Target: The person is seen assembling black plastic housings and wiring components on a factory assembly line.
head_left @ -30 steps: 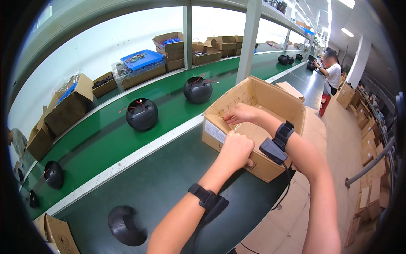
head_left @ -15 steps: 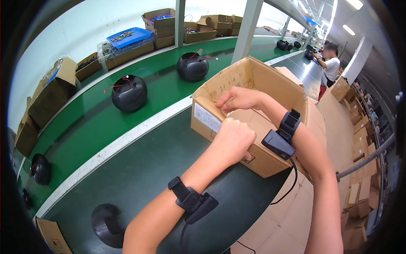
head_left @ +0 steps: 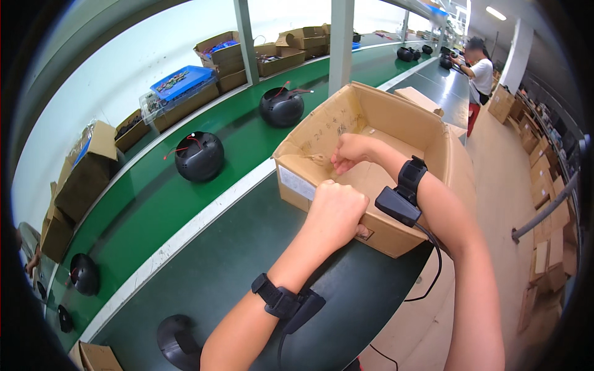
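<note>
A cardboard box with its top open stands on the dark green worktable. My left hand is closed over the rim of its near wall, thumb on the outer side. Inside the box's opening, near the left wall, is my right hand. Its fingers are bent and pressed together, and whatever they may hold is hidden. A white label is stuck on the box's outside, to the left of my left hand. Black straps with small black devices sit on both my forearms.
Black round housings with red wires stand along the green conveyor belt. A black curved part lies near my left forearm. Boxes and a blue tray line the belt's far side. A person works at the far right.
My right hand has come away from the left wall toward the box's inside. My left hand stays on the near rim. The view has shifted slightly, and the belt's housings appear displaced.
</note>
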A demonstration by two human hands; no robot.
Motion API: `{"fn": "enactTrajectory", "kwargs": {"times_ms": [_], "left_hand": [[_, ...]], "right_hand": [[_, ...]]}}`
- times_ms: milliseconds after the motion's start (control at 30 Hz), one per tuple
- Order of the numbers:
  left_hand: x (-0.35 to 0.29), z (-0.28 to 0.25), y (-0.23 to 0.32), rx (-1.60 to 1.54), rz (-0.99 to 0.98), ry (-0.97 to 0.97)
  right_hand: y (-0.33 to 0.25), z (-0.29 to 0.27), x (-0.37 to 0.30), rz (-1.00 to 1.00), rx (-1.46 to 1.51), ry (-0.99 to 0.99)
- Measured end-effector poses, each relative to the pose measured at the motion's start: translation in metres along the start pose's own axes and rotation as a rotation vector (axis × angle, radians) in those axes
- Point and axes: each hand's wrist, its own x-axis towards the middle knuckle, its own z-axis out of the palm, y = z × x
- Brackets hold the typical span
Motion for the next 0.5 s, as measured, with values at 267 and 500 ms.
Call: {"fn": "enactTrajectory", "kwargs": {"times_ms": [267,500], "left_hand": [[0.006,0.002,0.002,-0.023,0.011,0.006],[0.001,-0.003,0.002,-0.046,0.016,0.013]], "right_hand": [[-0.001,-0.015,-0.009,0.311,0.733,0.056],[0.027,0.003,-0.007,0.129,0.947,0.104]]}}
